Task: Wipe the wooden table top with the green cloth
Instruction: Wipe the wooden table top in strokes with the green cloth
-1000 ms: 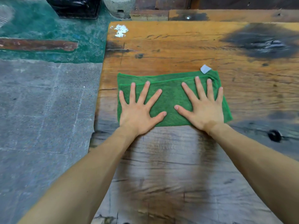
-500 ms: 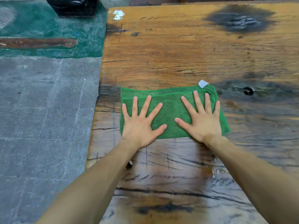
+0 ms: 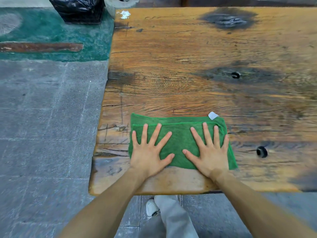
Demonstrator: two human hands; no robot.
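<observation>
So the green cloth was folded into a rectangle and lay flat on the wooden table top, down at the near left corner, not far in from the near edge. A little white tag stuck out at its far right corner.

Both hands were flat on top of it, palms down. The left hand sat on the left half with fingers fanned wide, thumb pointing right. The right hand covered the right half, also splayed out, thumb pointing left toward the other one. The thumbs were close but not touching. Neither hand was pinching or bunching the fabric, just pressing on it, with the heels of both palms hanging off the cloth's near edge onto bare wood.

The wood looked pretty beat up: dark scorched-looking patches, cracks, and a couple of black knot holes to the right of the cloth.

Beyond the far left corner there was a black bag on the floor. Below the near edge a white shoe and a light trouser leg showed.
</observation>
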